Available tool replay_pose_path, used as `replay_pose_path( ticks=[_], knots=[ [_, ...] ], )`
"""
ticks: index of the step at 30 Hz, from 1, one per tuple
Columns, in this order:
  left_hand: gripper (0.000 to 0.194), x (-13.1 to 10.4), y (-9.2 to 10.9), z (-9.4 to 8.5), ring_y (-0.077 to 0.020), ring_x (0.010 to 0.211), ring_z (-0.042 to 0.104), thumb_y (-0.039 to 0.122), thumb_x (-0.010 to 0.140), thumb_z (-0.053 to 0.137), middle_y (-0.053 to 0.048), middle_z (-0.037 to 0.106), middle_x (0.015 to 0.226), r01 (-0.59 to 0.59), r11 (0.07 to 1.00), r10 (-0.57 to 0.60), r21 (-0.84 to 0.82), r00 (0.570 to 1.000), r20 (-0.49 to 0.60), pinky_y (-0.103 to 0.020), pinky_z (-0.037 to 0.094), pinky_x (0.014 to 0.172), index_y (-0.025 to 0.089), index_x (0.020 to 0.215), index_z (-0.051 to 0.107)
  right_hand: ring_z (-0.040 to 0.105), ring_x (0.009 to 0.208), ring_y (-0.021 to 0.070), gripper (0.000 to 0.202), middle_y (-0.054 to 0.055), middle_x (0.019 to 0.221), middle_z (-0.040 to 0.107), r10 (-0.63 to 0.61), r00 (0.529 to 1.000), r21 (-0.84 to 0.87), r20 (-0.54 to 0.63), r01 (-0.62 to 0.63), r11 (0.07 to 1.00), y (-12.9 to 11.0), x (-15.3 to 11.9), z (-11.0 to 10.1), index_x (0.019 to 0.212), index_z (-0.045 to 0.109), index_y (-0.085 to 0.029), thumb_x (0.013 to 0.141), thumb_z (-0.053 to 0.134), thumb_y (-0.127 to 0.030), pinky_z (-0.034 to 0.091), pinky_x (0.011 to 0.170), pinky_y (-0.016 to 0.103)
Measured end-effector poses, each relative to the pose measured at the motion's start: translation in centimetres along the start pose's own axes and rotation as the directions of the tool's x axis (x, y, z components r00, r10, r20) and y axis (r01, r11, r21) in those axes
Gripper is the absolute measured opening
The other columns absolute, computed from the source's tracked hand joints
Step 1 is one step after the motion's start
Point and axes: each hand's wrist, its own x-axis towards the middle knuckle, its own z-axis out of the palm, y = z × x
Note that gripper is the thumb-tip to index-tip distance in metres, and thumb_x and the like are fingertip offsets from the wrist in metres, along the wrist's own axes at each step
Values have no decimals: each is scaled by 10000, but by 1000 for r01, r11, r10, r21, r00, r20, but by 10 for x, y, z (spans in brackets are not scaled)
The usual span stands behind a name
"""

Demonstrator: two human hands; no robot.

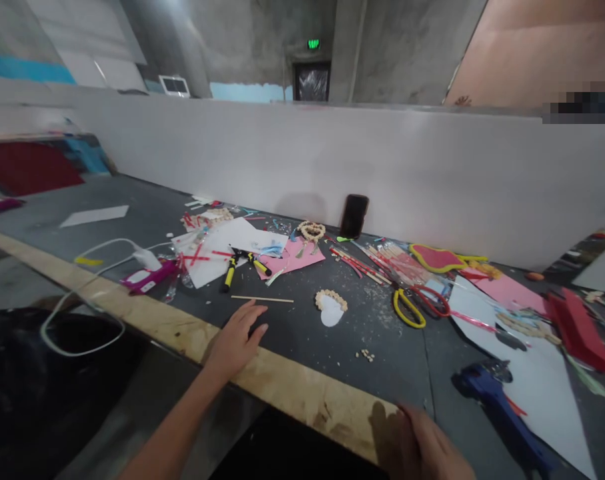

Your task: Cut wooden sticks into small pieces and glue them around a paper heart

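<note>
Dark worktable [132, 220]: thin pale wooden stick [262, 299] lying flat, just beyond left hand [235, 340].

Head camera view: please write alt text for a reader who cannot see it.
A person's bare left hand rests flat on a dark grey worktable near a thin wooden stick; the right hand touches its raw wooden edge. Yellow-handled scissors, pink paper and a blue glue gun lie beyond.

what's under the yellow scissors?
The yellow scissors lie on the grey table, blades running under red sticks and clear wrap. The tips are covered, so unseen.
</note>
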Motion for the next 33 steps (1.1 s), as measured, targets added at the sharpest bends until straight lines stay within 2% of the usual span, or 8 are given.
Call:
replay_pose_path(
  ticks=[2,6,13,17,22,25,27,33],
  knots=[
    [326,-1,0,1,-239,1205,489,310,877,422,-113,600,1208,-10,1000,10,16,1000,-14,-422,414,1008,157,1123,571,685,686,148,243,25,813,724,-22,1000,-34,7,23,999,-2,5,-1,957,629,-230,889,406,-298,518,608,203],
    [331,-4,2,3,-241,1170,519,306,876,425,-123,606,1200,-19,999,21,40,999,-29,-430,419,1000,151,1126,575,689,716,144,224,23,838,721,-51,994,-99,-96,41,994,-7,9,-1,967,595,-214,856,401,-215,521,621,209],
    [363,-3,4,0,-210,1133,545,284,884,409,-106,598,1211,-52,998,53,32,998,-35,-389,441,979,156,1203,524,684,700,140,372,5,836,722,-89,984,-125,-153,70,990,-6,5,-1,1009,585,-227,735,384,-78,517,593,209],
    [402,1,8,-12,-201,1202,475,296,912,366,-95,546,1275,-112,994,113,15,993,-44,-394,389,1025,177,1286,457,652,738,173,345,35,841,697,-57,983,-119,-174,37,992,-2,4,2,1063,555,-200,784,375,-107,508,642,264],
    [403,24,6,-20,-240,1226,422,265,886,411,-101,528,1273,-206,971,198,124,978,72,-444,344,1035,202,1278,483,545,904,256,287,101,937,644,-14,984,-102,-176,-4,995,-4,8,2,1068,560,-157,852,387,-231,442,834,432],
    [396,45,-1,-17,-270,1235,395,244,843,484,-115,538,1252,-205,966,189,160,976,109,-479,311,1036,187,1233,521,495,1010,283,331,136,1028,608,26,958,-109,-287,-60,992,-7,12,-1,1038,573,-146,890,366,-357,381,908,492],
    [389,57,-5,-13,-282,1233,387,241,813,533,-118,540,1246,-207,962,182,180,972,146,-491,304,1027,187,1197,543,470,1068,289,354,148,1090,578,74,935,-97,-347,-114,989,-8,13,-2,1048,568,-145,904,324,-357,357,932,508],
    [202,76,-5,0,-267,1182,406,257,805,560,-100,586,1113,-223,953,170,203,954,247,-444,343,981,199,987,625,445,1113,280,329,127,1117,559,99,941,-69,-323,-127,989,-8,11,0,1049,565,-174,899,340,-361,330,960,511]
  ],
)
